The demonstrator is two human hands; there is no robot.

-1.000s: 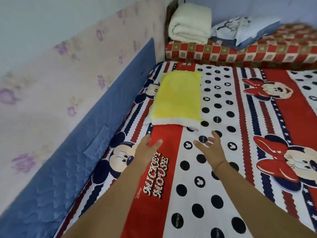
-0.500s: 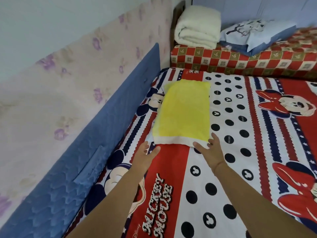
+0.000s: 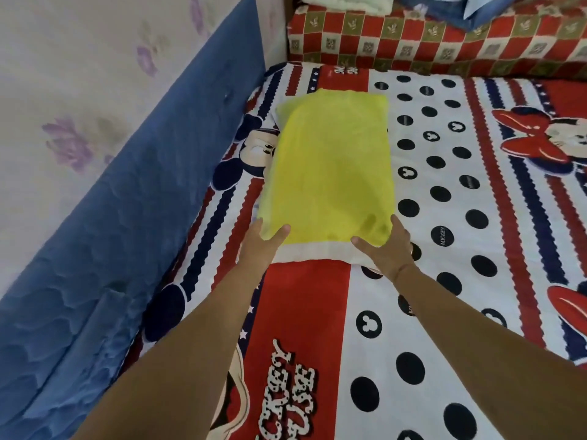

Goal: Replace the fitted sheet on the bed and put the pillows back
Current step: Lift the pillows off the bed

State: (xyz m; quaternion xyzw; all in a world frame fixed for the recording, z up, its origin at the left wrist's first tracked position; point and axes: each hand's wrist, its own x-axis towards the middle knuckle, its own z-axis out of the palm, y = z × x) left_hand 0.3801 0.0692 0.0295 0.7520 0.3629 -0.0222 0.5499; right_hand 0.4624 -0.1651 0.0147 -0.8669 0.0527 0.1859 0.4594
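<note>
**Head view.** The fitted sheet (image 3: 476,198) (a red, white and navy cartoon print) lies flat across the bed, so the sheet stage reads as done. The step in hand is the return of the pillows.

The yellow pillow (image 3: 330,173) lies at centre frame, lengthwise up the picture, near the blue padded panel (image 3: 127,236) that runs along the left side. The left hand (image 3: 262,246) meets its near left corner and the right hand (image 3: 386,249) its near right corner.

**Grip:** both are spread wide, thumbs laid on the pillow's top and fingers stretched along its sides, closed round nothing — though whether any fingertip tucks under the edge is hard to tell from this angle.

**Next move, as judged:** an even push or slide from both hands toward the top of the frame — kept square to the checked cover (image 3: 444,42) there — or a closing of the fingers to lift the pillow first.
</note>
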